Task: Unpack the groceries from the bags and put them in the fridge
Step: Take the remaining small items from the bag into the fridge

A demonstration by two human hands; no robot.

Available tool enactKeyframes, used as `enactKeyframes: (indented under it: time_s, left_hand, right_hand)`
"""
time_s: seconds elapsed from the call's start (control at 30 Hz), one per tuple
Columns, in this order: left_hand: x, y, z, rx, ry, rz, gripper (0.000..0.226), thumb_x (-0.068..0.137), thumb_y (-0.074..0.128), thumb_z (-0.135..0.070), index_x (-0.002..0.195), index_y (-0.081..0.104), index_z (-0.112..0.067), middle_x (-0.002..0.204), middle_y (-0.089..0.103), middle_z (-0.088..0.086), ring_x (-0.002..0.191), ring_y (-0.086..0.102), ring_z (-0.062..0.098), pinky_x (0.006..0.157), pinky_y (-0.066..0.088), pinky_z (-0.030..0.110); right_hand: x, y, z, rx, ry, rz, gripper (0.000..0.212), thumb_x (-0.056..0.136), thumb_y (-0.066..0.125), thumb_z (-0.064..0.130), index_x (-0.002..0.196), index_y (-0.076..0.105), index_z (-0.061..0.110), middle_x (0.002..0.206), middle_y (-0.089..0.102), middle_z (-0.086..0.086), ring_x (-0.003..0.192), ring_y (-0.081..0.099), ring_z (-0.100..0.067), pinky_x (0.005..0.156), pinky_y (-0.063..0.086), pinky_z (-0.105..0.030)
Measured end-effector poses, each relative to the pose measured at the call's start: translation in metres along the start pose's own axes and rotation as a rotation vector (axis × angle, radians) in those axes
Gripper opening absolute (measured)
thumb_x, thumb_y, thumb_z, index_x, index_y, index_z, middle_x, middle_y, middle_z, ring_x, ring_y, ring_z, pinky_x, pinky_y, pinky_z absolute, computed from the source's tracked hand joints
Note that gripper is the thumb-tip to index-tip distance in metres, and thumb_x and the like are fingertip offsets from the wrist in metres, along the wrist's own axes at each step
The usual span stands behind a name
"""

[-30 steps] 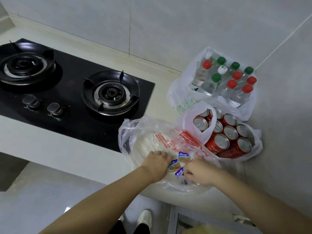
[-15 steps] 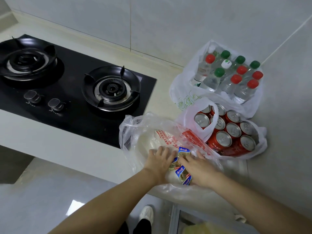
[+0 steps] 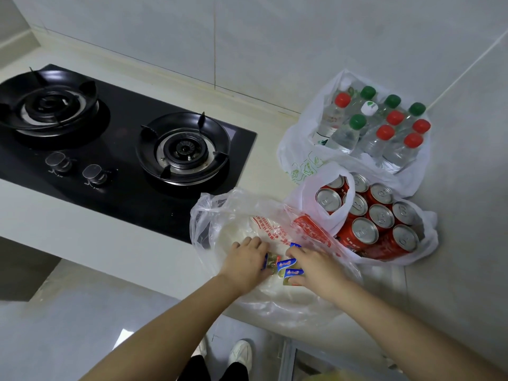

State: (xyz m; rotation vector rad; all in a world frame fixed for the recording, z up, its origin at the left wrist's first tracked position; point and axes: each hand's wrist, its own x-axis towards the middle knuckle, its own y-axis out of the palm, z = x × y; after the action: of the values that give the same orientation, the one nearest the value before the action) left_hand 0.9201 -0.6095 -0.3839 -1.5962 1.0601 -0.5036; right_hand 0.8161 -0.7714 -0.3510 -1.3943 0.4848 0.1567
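Several small blue-and-gold packets [image 3: 287, 264] are lying in a loose cluster on the bottom of a clear bag [image 3: 209, 215] with red print, which is sitting open at the front edge of the pale counter [image 3: 110, 237]. Both hands are reaching into that bag from the near side. The left hand [image 3: 246, 261] is resting on the left of the cluster with its fingers curled, and it is holding one of the packets against its thumb side. The right hand [image 3: 319, 269] is lying over the right of the cluster with its fingers bent downward. Two packets are poking out from under its palm, but it is not showing whether it is gripping them or only pressing on them.

Just behind and to the right, touching the clear bag, a white bag [image 3: 324, 193] is holding red cans [image 3: 364, 231] that are standing upright with their silver tops facing up. Behind that, in the corner of the tiled wall [image 3: 247, 37], a green-printed bag [image 3: 297, 158] is holding clear bottles [image 3: 354, 133] with red, green and white caps. To the left, a black two-burner hob [image 3: 123, 149] is sitting in the counter, with two knobs [image 3: 94, 173] near its front edge. Below the counter, a white shoe [image 3: 242, 353] is showing on the grey floor [image 3: 82, 325].
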Motion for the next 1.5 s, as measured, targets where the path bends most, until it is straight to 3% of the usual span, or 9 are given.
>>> enactKeyframes:
  time_s: [0.17, 0.47, 0.57, 0.63, 0.73, 0.87, 0.93, 1.17, 1.5]
  left_hand:
    - [0.011, -0.005, -0.005, -0.059, -0.055, 0.056, 0.053, 0.089, 0.06, -0.04, 0.136, 0.045, -0.021, 0.128, 0.049, 0.003, 0.12, 0.045, 0.023, 0.096, 0.034, 0.034]
    - [0.009, -0.009, 0.005, -0.319, -0.199, 0.068, 0.022, 0.087, 0.063, -0.016, 0.106, 0.062, -0.005, 0.107, 0.058, 0.013, 0.097, 0.057, 0.029, 0.072, 0.041, 0.03]
    - [0.001, -0.018, 0.013, -0.366, -0.202, -0.003, 0.017, 0.088, 0.062, -0.016, 0.1, 0.066, -0.004, 0.097, 0.056, 0.009, 0.092, 0.058, 0.029, 0.072, 0.042, 0.031]
    - [-0.007, -0.028, 0.018, -0.442, -0.203, -0.074, 0.017, 0.087, 0.066, -0.019, 0.098, 0.068, -0.006, 0.091, 0.05, 0.002, 0.086, 0.058, 0.025, 0.07, 0.044, 0.03]
    - [-0.022, -0.049, 0.024, -0.592, -0.228, -0.133, 0.009, 0.085, 0.068, -0.02, 0.092, 0.067, -0.015, 0.093, 0.055, -0.003, 0.086, 0.058, 0.015, 0.068, 0.042, 0.02]
    - [-0.048, -0.076, 0.034, -0.863, -0.321, -0.161, 0.007, 0.089, 0.064, -0.014, 0.089, 0.067, -0.021, 0.081, 0.067, -0.004, 0.075, 0.063, 0.009, 0.07, 0.05, 0.02]
    - [-0.062, -0.09, 0.04, -0.991, -0.358, -0.181, 0.01, 0.09, 0.063, -0.011, 0.091, 0.069, -0.019, 0.082, 0.069, 0.002, 0.065, 0.064, 0.009, 0.064, 0.054, 0.02]
    - [-0.106, -0.129, 0.07, -1.243, -0.422, -0.363, 0.008, 0.09, 0.064, -0.007, 0.091, 0.071, -0.003, 0.08, 0.07, 0.018, 0.063, 0.06, 0.015, 0.058, 0.052, 0.02]
    - [-0.173, -0.138, 0.083, -1.239, -0.74, -0.72, 0.007, 0.089, 0.067, -0.011, 0.087, 0.066, -0.005, 0.07, 0.07, 0.009, 0.057, 0.065, 0.01, 0.054, 0.051, 0.021]
  right_hand:
    - [-0.001, -0.001, 0.0, 0.073, 0.015, 0.0, 0.048, 0.086, 0.066, 0.042, 0.129, 0.049, 0.027, 0.122, 0.06, 0.003, 0.107, 0.056, -0.022, 0.082, 0.044, -0.032]
    - [-0.005, -0.008, -0.002, 0.082, 0.041, -0.056, 0.061, 0.088, 0.065, 0.041, 0.142, 0.04, 0.03, 0.123, 0.06, 0.004, 0.114, 0.054, -0.019, 0.088, 0.043, -0.031]
    - [-0.005, -0.014, 0.0, 0.141, 0.048, -0.054, 0.048, 0.088, 0.064, 0.035, 0.133, 0.053, 0.025, 0.112, 0.063, 0.003, 0.104, 0.053, -0.016, 0.085, 0.043, -0.028]
    - [-0.005, -0.018, 0.003, 0.183, 0.064, -0.083, 0.028, 0.087, 0.065, 0.031, 0.11, 0.066, 0.015, 0.092, 0.06, 0.003, 0.088, 0.052, -0.015, 0.072, 0.041, -0.027]
    - [-0.008, -0.028, 0.013, 0.336, 0.117, -0.16, 0.015, 0.085, 0.07, 0.023, 0.08, 0.061, 0.012, 0.07, 0.046, 0.009, 0.069, 0.046, -0.012, 0.057, 0.032, -0.018]
    - [-0.011, -0.038, 0.04, 0.699, 0.177, -0.218, 0.007, 0.085, 0.072, 0.014, 0.082, 0.065, 0.013, 0.075, 0.066, 0.001, 0.068, 0.06, -0.014, 0.059, 0.042, -0.014]
    - [-0.009, -0.045, 0.06, 0.876, 0.189, -0.242, 0.004, 0.086, 0.07, 0.009, 0.087, 0.068, 0.005, 0.079, 0.071, -0.007, 0.073, 0.067, -0.019, 0.066, 0.049, -0.024]
    - [0.002, -0.079, 0.134, 1.31, 0.17, -0.281, 0.01, 0.091, 0.064, 0.009, 0.095, 0.067, 0.0, 0.075, 0.068, -0.008, 0.054, 0.061, -0.008, 0.058, 0.05, -0.022]
    - [0.025, -0.109, 0.202, 1.327, -0.103, -0.011, 0.008, 0.095, 0.059, 0.011, 0.091, 0.067, 0.01, 0.068, 0.069, 0.0, 0.054, 0.06, -0.006, 0.055, 0.046, -0.02]
